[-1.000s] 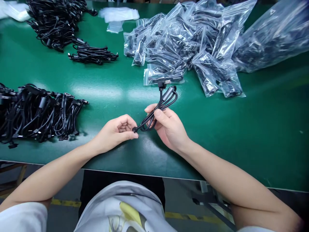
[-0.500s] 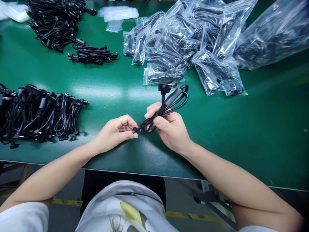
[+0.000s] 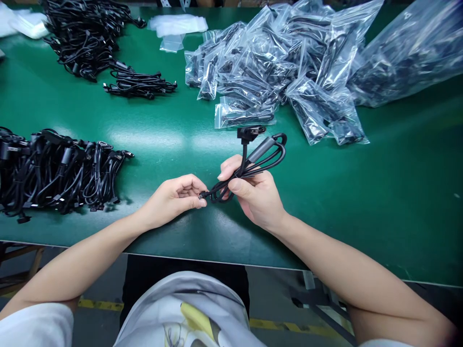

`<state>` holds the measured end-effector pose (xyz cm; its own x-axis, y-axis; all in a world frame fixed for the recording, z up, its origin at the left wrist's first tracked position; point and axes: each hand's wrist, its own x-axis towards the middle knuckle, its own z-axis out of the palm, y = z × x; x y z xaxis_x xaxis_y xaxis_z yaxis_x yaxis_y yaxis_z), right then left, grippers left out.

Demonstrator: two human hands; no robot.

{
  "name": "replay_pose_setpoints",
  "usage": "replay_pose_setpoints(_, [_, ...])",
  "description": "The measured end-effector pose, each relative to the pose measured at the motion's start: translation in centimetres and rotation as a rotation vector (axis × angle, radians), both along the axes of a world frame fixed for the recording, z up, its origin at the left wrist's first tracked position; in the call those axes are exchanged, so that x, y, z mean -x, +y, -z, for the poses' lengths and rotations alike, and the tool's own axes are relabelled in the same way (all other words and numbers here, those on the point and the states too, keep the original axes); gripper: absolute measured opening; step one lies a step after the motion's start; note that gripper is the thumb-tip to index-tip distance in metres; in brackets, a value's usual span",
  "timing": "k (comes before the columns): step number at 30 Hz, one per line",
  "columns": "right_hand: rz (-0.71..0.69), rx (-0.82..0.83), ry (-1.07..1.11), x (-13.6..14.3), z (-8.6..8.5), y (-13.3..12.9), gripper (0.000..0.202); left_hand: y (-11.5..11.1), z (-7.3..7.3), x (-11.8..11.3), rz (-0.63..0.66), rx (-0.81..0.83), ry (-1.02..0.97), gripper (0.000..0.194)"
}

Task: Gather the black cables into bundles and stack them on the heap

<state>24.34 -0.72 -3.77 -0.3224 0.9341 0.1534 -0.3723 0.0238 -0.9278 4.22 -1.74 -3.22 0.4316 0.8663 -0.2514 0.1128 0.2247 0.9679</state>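
A coiled black cable is held above the green table, with a thick grey-black cylinder along it and a right-angled plug at its upper end. My right hand is closed round the middle of the coil, thumb on top. At the lower left end of the cable, my left hand pinches the small connector between thumb and fingers. Part of the coil is hidden behind the right hand's fingers.
Bundled black cables lie in a row at the left. Behind them are a larger cable pile and a small bundle. Clear bags holding cables are heaped at the back right, near flat plastic bags. The green table's front edge is close to me.
The coil's looped end has tilted slightly to the right and down, turning the cylinder a little. Both hands keep their hold almost in place.
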Motion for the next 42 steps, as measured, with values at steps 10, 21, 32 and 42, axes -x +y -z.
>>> replay_pose_setpoints(10, [0.160, 0.412, 0.002, 0.8, -0.3, 0.2, 0.046, -0.1, -0.7, 0.0, 0.018, 0.071, -0.072, 0.011])
replay_pose_setpoints(21, [0.053, 0.715, 0.018, 1.7, 1.2, 0.2, 0.053, -0.5, -0.6, -0.1, -0.067, -0.029, -0.080, 0.008])
replay_pose_setpoints(32, [-0.119, 0.665, 0.041, 1.8, 2.0, 0.4, 0.031, -1.0, -0.1, 0.1, -0.022, -0.466, 0.122, 0.012])
replay_pose_setpoints(42, [-0.084, 0.570, 0.133, 1.0, 1.7, 1.0, 0.016, -1.7, 0.0, 1.3, 0.195, -0.829, 0.469, 0.019])
